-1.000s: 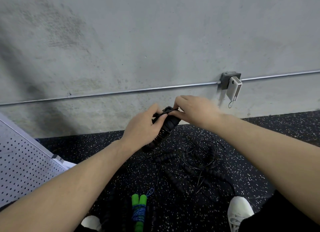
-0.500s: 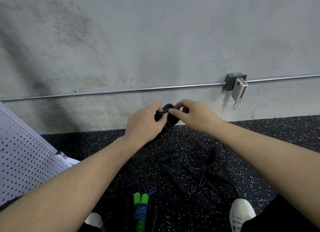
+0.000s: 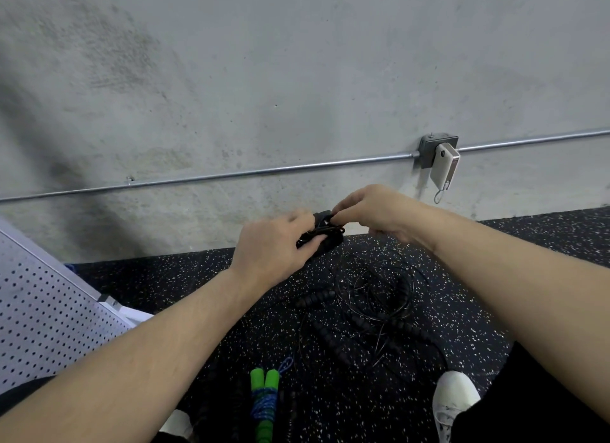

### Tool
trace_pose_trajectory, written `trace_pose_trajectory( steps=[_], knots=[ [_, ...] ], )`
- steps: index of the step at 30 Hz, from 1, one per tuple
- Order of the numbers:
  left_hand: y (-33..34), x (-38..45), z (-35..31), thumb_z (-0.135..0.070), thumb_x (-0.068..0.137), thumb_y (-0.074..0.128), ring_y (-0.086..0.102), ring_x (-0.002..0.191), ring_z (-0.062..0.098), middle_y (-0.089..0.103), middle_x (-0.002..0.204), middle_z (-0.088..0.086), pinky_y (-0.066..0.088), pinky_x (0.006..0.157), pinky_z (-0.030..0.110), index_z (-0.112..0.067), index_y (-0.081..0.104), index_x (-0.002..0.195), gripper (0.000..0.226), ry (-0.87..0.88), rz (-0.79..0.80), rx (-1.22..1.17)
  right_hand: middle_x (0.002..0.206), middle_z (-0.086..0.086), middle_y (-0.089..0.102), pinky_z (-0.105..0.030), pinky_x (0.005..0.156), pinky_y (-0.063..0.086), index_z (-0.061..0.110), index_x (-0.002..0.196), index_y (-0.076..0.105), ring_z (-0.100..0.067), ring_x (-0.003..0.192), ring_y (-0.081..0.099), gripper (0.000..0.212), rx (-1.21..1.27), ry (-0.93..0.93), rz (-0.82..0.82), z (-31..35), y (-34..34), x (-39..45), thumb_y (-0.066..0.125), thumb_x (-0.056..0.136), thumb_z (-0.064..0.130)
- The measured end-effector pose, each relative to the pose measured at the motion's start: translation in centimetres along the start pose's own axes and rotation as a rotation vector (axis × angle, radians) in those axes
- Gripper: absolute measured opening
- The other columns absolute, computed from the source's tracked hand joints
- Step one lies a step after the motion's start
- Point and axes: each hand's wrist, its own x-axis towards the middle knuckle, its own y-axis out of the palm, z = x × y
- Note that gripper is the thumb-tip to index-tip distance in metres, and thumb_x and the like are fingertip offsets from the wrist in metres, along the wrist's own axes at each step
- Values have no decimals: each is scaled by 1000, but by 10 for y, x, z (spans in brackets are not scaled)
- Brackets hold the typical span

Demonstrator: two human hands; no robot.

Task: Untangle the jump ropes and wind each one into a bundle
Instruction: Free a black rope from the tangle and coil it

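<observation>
My left hand (image 3: 274, 247) grips a black jump rope bundle (image 3: 325, 236) held up in front of the wall. At its top end my right hand (image 3: 373, 211) pinches the thin black cord. On the speckled floor below lies a tangle of black ropes (image 3: 369, 307) with ribbed foam handles and loose thin cord loops. Nearer to me lies a wound rope with green handles and blue cord (image 3: 264, 403).
A concrete wall with a metal conduit pipe (image 3: 231, 175) and a junction box (image 3: 435, 150) rises close ahead. A white perforated panel (image 3: 43, 314) stands at the left. My white shoes (image 3: 455, 399) rest on the black speckled rubber floor (image 3: 165, 287).
Both hands with the black bundle have shifted slightly; my right hand's fingers have moved over the bundle's top with the cord. The ropes on the floor have not moved.
</observation>
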Motion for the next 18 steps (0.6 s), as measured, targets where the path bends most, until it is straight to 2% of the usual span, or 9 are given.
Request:
trace_pose_trajectory(
  steps=[2, 4, 6, 7, 9, 13, 15, 18],
  knots=[
    [-2, 1, -3, -63, 92, 54, 62, 59, 14, 71, 82, -13, 43, 47, 25, -29, 65, 96, 36, -96, 90, -56, 65, 7, 57, -13, 38, 30, 25, 86, 73, -10, 53, 43, 2, -158, -121, -24, 0, -3, -1, 73, 84, 23],
    [-6, 4, -6, -71, 87, 58, 68, 84, 13, 73, 104, -15, 48, 63, 26, -42, 56, 123, 46, -234, 259, -151, 74, 9, 59, -10, 43, 33, 26, 84, 70, -9, 61, 48, 4, -281, -234, -62, 1, -2, -2, 73, 83, 23],
    [-11, 10, -11, -79, 76, 64, 67, 108, 13, 66, 130, -20, 52, 83, 29, -53, 35, 143, 78, -312, 382, -183, 73, 13, 56, -10, 48, 35, 24, 86, 69, -4, 61, 48, 6, -309, -291, -117, 1, -3, -3, 74, 82, 22],
    [-12, 13, -14, -81, 72, 67, 65, 114, 14, 62, 137, -20, 51, 88, 29, -54, 27, 149, 91, -337, 433, -177, 70, 14, 53, -9, 49, 35, 23, 87, 70, -2, 60, 47, 7, -307, -300, -146, 0, -3, -2, 74, 82, 22],
    [-9, 17, -19, -80, 68, 71, 64, 115, 17, 63, 137, -16, 50, 88, 30, -55, 18, 154, 105, -333, 515, -125, 67, 15, 53, -9, 51, 36, 21, 87, 69, -1, 59, 48, 9, -288, -312, -191, -1, -3, -1, 76, 80, 21],
    [2, 17, -27, -76, 69, 72, 65, 106, 19, 67, 126, -13, 51, 80, 31, -54, 8, 156, 110, -301, 584, -99, 79, 9, 68, -11, 56, 43, 25, 85, 62, -10, 70, 61, 17, -225, -315, -224, -5, 2, 3, 75, 77, 17],
    [3, 15, -23, -73, 72, 70, 65, 107, 17, 66, 125, -15, 50, 77, 31, -52, 15, 155, 102, -333, 595, -106, 81, 3, 73, -19, 58, 48, 26, 92, 58, -11, 69, 64, 24, -140, -309, -199, -7, 4, 5, 74, 79, 14],
    [2, 9, -15, -67, 84, 65, 64, 104, 13, 66, 123, -16, 44, 68, 28, -49, 38, 145, 70, -331, 631, -114, 79, 0, 75, -13, 56, 42, 24, 111, 50, -8, 64, 61, 34, -28, -318, -40, -8, 8, 7, 65, 87, 4]
  ],
)
